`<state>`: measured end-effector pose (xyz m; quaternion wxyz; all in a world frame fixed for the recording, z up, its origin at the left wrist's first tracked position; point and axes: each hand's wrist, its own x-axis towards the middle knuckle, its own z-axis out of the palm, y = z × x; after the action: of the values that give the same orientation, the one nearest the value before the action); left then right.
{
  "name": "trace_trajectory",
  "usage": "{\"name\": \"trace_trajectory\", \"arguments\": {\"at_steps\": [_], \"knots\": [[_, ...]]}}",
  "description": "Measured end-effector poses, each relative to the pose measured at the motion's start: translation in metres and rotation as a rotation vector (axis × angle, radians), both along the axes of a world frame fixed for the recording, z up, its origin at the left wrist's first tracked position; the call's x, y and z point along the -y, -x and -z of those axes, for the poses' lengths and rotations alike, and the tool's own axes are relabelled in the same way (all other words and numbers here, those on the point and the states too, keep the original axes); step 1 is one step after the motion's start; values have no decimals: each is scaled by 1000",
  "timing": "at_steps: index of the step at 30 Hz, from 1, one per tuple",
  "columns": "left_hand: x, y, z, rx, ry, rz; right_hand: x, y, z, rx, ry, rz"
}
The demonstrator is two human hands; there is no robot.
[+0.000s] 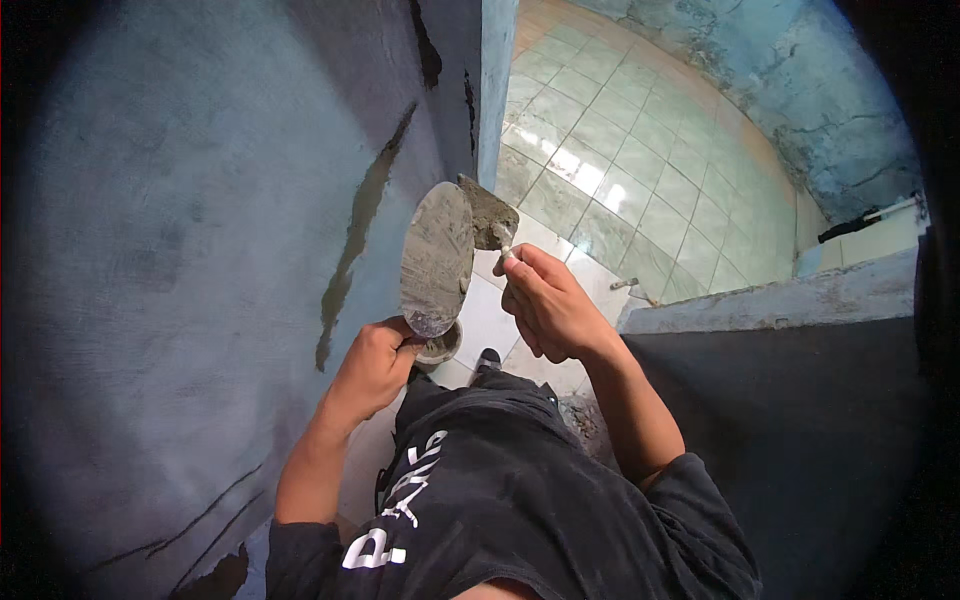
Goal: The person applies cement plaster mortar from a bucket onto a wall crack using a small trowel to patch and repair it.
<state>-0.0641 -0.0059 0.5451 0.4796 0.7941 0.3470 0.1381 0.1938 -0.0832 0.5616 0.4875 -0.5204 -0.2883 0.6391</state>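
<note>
My left hand (368, 368) is closed on the near edge of an oval, flat plate (437, 255) smeared with grey mortar. Mortar also coats the blade of a small trowel (488, 218), whose handle my right hand (550, 302) grips. The blade is beside the plate's right edge; whether the two touch I cannot tell. Below the plate, a round container (442, 345) with grey material inside stands partly hidden by the plate and my left hand. A long strip of darker filler (362, 240) runs down the blue wall (220, 220) at my left.
Beyond the wall's end (494, 90) lies a greenish tiled floor (640, 150). A low blue ledge (780, 298) borders it at the right, with a small metal tap (624, 284) near its end. Grey rubble (585, 420) lies by my leg. More cracks (190, 535) mark the wall's lower left.
</note>
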Motion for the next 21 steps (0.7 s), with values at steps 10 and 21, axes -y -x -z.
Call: {"name": "trace_trajectory", "arguments": {"at_steps": [10, 21], "knots": [[-10, -11, 29, 57, 13, 2, -7, -7, 11, 44, 58, 18], [-22, -29, 33, 30, 24, -93, -13, 3, 35, -102, 104, -33]]}}
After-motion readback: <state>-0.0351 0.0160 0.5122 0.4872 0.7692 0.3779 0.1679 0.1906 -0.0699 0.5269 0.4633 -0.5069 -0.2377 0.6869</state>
